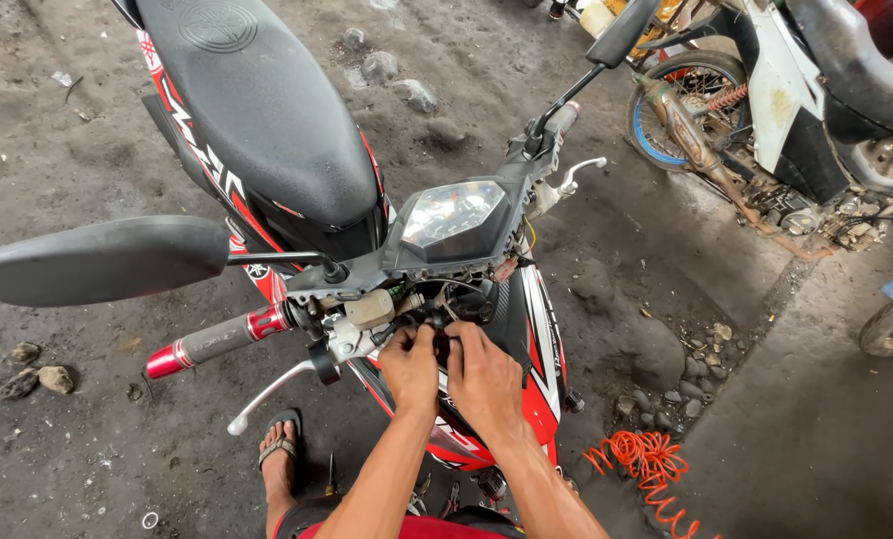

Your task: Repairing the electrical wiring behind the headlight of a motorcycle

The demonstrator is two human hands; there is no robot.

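1. A red, black and white motorbike (267,150) stands on dirt ground (87,439), seen from its front, with the black seat (257,100) stretching away.
2. A second, partly stripped bike (786,110) stands well apart at upper right.
3. The near mirror (97,260) juts out on the left; the far mirror (621,35) rises at top.
4. The instrument panel (453,213) sits in the middle of the handlebar, with exposed wiring (446,299) just below it.
5. A grey grip (217,339) with red ends and a silver lever (267,394) lie on the near side.
6. The left hand (409,369) and right hand (483,379) are side by side, fingers curled into the wiring; what each pinches is hidden.
7. An orange coiled hose (646,464) lies on the ground at right.
8. A sandalled foot (280,454) rests beneath the lever.
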